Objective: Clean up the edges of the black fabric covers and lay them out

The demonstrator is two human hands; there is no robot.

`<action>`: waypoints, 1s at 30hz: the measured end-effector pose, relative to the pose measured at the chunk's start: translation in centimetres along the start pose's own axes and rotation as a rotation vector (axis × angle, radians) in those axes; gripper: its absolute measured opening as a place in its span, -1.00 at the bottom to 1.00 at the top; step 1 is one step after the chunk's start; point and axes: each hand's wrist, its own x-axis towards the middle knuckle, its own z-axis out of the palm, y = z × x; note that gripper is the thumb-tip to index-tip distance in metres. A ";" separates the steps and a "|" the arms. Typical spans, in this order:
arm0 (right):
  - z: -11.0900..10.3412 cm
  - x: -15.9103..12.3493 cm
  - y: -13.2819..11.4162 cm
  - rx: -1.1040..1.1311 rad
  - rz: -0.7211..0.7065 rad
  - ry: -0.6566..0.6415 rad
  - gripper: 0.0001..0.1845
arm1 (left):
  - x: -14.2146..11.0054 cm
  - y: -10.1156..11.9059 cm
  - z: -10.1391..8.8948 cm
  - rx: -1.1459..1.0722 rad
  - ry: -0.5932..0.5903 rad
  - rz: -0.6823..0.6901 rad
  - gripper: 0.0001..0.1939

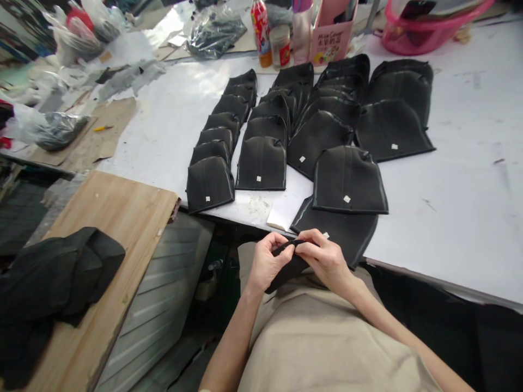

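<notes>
My left hand (272, 260) and my right hand (322, 256) meet close to my lap, at the table's front edge. Both pinch the rim of a black fabric piece (286, 272), fingertips almost touching; the rest of it hangs down and is partly hidden by my hands. Just beyond my right hand, a flat black piece with a small white tag (347, 234) overhangs the edge. Another tagged black piece (349, 174) lies partly over it. Further back, several similar black pieces (261, 163) overlap in rows, with white tags on the front ones.
A red-labelled bottle (260, 32), a jar (280, 48), a pink box (333, 35) and a pink basket (433, 32) stand at the back of the white table (461, 218). On the left, black cloth (61, 283) lies on a wooden board (122, 218). Plastic bags (81, 32) are piled far left.
</notes>
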 end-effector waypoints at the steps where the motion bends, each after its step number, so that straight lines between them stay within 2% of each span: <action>1: -0.1 0.0 0.0 0.032 0.014 -0.003 -0.79 | 0.0 0.0 0.0 0.016 0.008 0.009 -0.81; 4: -0.4 0.1 0.1 0.164 0.107 -0.038 -0.84 | 0.1 0.0 0.0 0.083 0.031 0.033 -0.82; 7: -0.7 0.2 0.2 0.323 0.284 -0.107 -0.95 | 0.1 0.1 0.0 0.145 0.030 0.041 -0.82; 10: -0.6 0.5 0.2 0.443 0.500 -0.099 -0.92 | 0.0 0.2 0.2 0.169 0.004 0.029 -0.83; 12: -0.5 0.8 0.2 0.522 0.591 -0.068 -0.88 | 0.0 0.3 0.3 0.179 -0.008 0.027 -0.84; 15: -0.4 1.0 0.3 0.594 0.627 -0.070 -0.83 | 0.0 0.3 0.4 0.183 -0.013 0.034 -0.84; 21: -0.1 1.2 0.3 0.601 0.684 -0.057 -0.81 | 0.0 0.3 0.2 0.211 -0.055 0.038 -0.82; 27: -0.1 1.2 0.1 0.789 0.821 -0.052 -0.72 | 0.0 0.3 0.1 0.220 -0.114 -0.002 -0.79; 30: -0.5 1.2 0.2 0.785 0.777 -0.104 -0.73 | 0.1 0.2 0.2 0.190 -0.104 -0.021 -0.81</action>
